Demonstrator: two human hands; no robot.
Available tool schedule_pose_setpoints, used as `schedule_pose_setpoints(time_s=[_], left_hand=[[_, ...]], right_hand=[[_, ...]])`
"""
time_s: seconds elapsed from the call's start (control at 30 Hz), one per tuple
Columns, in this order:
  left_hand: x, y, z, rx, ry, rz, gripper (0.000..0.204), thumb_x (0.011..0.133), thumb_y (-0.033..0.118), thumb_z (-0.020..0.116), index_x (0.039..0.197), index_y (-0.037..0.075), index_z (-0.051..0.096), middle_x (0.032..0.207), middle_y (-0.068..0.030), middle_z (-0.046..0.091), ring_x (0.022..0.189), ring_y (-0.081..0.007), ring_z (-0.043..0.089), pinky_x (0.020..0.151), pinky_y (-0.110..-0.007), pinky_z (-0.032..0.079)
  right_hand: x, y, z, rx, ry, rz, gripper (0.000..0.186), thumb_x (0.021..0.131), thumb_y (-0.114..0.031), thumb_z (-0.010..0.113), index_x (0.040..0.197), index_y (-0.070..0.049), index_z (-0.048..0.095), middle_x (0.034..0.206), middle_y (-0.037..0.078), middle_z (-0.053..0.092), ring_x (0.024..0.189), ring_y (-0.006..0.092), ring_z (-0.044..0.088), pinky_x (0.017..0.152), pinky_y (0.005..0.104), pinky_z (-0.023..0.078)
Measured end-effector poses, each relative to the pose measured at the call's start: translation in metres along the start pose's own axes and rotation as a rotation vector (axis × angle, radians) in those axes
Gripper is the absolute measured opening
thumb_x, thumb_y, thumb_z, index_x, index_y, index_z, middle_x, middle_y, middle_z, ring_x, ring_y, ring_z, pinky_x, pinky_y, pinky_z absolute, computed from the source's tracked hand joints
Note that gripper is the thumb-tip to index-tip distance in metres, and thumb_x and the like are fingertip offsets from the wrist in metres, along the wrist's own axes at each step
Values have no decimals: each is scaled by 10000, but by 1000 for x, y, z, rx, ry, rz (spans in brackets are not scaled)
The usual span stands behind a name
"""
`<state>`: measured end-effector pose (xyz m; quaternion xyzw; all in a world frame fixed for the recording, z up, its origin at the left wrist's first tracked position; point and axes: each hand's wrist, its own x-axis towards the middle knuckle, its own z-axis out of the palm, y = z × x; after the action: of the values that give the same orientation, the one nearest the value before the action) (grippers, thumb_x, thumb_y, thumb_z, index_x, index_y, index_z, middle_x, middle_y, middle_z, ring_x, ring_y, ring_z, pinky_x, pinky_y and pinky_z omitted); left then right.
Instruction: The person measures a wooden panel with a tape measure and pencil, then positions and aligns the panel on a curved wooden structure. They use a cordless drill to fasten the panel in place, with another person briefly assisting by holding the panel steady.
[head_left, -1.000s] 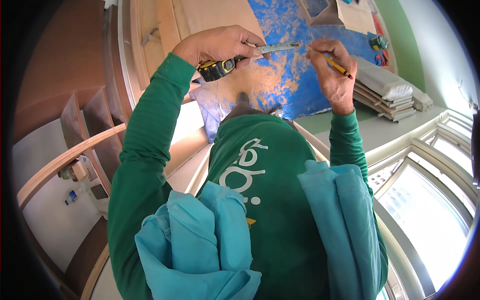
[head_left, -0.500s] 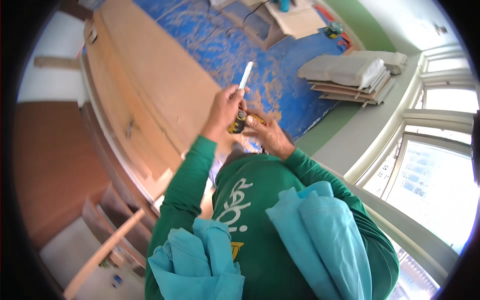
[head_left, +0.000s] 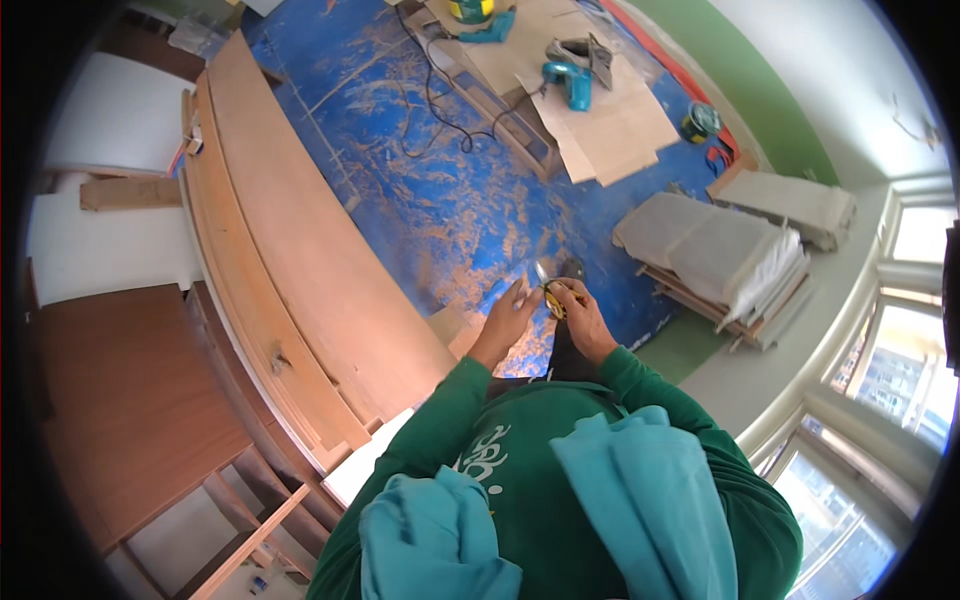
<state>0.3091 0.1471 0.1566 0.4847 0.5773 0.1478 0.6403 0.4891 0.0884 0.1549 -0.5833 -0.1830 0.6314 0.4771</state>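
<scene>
My right hand (head_left: 586, 320) is closed around a yellow-and-black tape measure (head_left: 556, 308), held low in front of my body. A short pale strip, apparently the tape blade (head_left: 541, 271), sticks out of its far side. My left hand (head_left: 506, 326) is just left of the tape measure with its fingers apart; its fingertips come close to the case, and whether they touch it I cannot tell. Beneath both hands is the blue-covered floor (head_left: 385, 190), strewn with sawdust and shavings.
Long wooden boards (head_left: 290, 190) run along my left, beside a brown cabinet panel (head_left: 130, 400). Ahead, a teal power tool (head_left: 572, 84) rests on wooden sheets (head_left: 620, 130), and a black cord (head_left: 432, 85) loops over the floor. A wrapped stack of boards (head_left: 700, 245) lies right, near the windows.
The long stretch of tape blade has shortened to a small end. My left hand has let go of it and opened. My view has shifted, showing more floor and the power tools ahead.
</scene>
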Motion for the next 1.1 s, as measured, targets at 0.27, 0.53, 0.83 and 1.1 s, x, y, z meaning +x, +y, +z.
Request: schedule_pose_setpoints(time_s=[0.27,0.53,0.83,1.1], left_hand=[[-48,-32,-69,-370,259,-384,484,996,399,715,1335,55,672,1134,-64,723,1012,-170,667,825,-320,522],[-27,32,-99,-1130,453,-227,532,1059,425,639,1393,14,592,1267,-136,689,1093,-243,700,945,-404,577],[153,79,-250,-1686,-28,304,476,1139,379,483,1482,50,501,1400,-143,634,1266,-274,646,1094,-474,550],[226,188,-397,-1514,-192,164,471,1121,349,529,1500,71,494,1387,-147,635,1273,-286,639,1102,-490,543]], right_hand=[[171,-94,-36,-285,-200,-10,497,925,-265,822,1298,-7,622,985,25,679,847,105,617,739,287,535],[203,-198,151,-820,-678,-257,535,881,-228,858,1295,-10,599,1043,90,715,932,168,677,805,345,574],[284,-217,318,-1070,-970,-505,764,829,-263,878,1470,-52,520,1369,224,643,1221,415,666,1033,434,547],[369,-348,421,-1009,-993,-297,613,914,-102,763,1474,-49,519,1394,212,651,1287,349,658,1061,424,538]])
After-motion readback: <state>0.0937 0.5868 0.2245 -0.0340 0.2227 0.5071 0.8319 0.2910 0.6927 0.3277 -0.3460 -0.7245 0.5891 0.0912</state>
